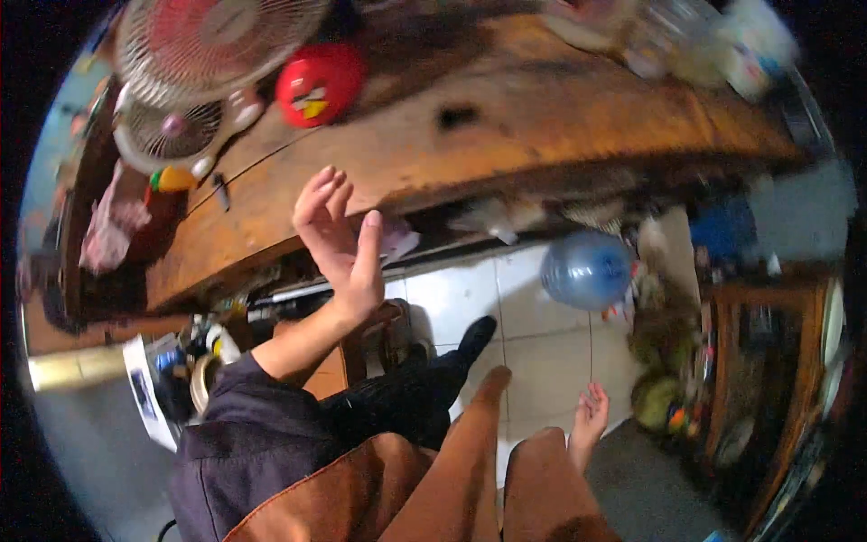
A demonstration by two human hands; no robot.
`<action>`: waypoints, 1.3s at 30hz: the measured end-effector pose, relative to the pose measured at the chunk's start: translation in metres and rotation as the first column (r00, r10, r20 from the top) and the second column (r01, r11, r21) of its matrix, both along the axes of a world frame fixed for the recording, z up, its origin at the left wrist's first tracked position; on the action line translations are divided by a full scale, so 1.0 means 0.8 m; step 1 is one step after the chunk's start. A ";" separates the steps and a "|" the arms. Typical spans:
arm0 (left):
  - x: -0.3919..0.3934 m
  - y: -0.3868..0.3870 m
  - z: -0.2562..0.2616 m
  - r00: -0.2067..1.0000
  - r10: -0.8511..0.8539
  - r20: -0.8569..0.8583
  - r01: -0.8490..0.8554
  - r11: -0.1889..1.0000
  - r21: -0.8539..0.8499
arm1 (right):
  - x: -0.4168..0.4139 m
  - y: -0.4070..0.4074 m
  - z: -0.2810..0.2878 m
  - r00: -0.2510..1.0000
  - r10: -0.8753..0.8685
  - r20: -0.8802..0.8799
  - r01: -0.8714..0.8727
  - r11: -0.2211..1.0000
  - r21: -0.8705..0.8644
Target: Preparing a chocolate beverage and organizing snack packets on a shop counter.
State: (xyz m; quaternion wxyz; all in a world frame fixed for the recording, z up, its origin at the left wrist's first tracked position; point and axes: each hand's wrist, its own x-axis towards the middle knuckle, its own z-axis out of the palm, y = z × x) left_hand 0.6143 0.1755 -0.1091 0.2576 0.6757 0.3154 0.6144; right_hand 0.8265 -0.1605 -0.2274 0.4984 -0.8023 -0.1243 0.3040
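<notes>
My left hand (342, 247) is raised by the front edge of a wooden table (406, 152). Its fingers curl loosely, the thumb stands apart, and it holds nothing. Lower down, my right hand (589, 423) hangs beside my knee with fingers slightly apart and no object in them. A translucent blue balloon (588, 271) is over the tiled floor (535, 352), well beyond the right hand; whether it floats or rests I cannot tell. On the table sits a round red ball or balloon (320, 85) with a bird face, some way past my left fingertips.
A large fan (223, 40) stands at the table's far left, above a smaller round grille (173, 129). Near them are a pink plastic bag (112, 227) and a yellow toy (177, 179). Plush toys (660, 396) and a wooden cabinet (809, 339) line the right side. My legs show below.
</notes>
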 end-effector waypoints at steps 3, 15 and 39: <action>-0.074 0.018 0.019 0.969 0.233 -0.079 -0.212 0.955 0.206 | 0.029 0.087 -0.005 0.973 0.229 0.008 -0.229 0.973 0.019; -0.566 0.008 0.087 -0.194 0.965 -0.177 -0.965 -0.155 0.209 | -0.007 0.192 -0.054 0.740 0.670 0.059 -0.669 0.726 0.157; -0.886 0.042 0.104 0.120 0.968 0.223 -0.670 0.244 -0.701 | -0.224 0.353 0.016 0.320 0.728 0.606 -0.873 0.475 -0.110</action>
